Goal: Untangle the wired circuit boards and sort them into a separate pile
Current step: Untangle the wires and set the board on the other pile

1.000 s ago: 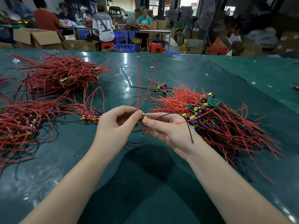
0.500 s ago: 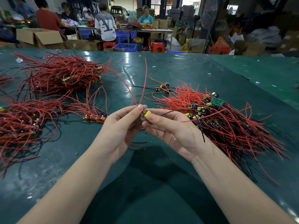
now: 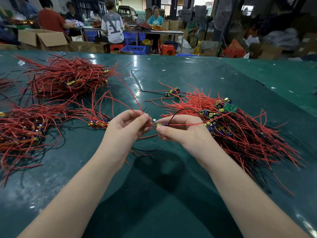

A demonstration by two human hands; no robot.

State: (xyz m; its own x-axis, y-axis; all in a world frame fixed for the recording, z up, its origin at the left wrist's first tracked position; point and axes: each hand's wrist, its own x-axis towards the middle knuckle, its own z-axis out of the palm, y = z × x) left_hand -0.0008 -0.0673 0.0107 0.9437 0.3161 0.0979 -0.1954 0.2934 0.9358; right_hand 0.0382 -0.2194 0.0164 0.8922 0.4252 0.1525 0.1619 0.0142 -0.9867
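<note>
My right hand (image 3: 181, 131) pinches a small circuit board (image 3: 161, 124) with a yellow part, held above the green table. A black wire loops up from the board over that hand. My left hand (image 3: 127, 129) pinches the board's red wires (image 3: 137, 102), which rise away to the left. To the right lies a tangled heap of red-wired boards (image 3: 236, 127) with a green board (image 3: 229, 107) on top. Sorted piles of wired boards lie at the left (image 3: 22, 127) and at the far left (image 3: 65, 78), and a small cluster (image 3: 98, 123) sits beside my left hand.
The green table (image 3: 163, 194) spreads wide in front of me. A few loose boards (image 3: 173, 92) lie beyond my hands. Past the table's far edge stand cardboard boxes (image 3: 42, 39), blue crates (image 3: 134, 48) and red stools, with several people seated at other tables.
Both hands stay together at the centre. The red wires that stood upright between them now lean away to the left, and the black wire has swung up over my right hand.
</note>
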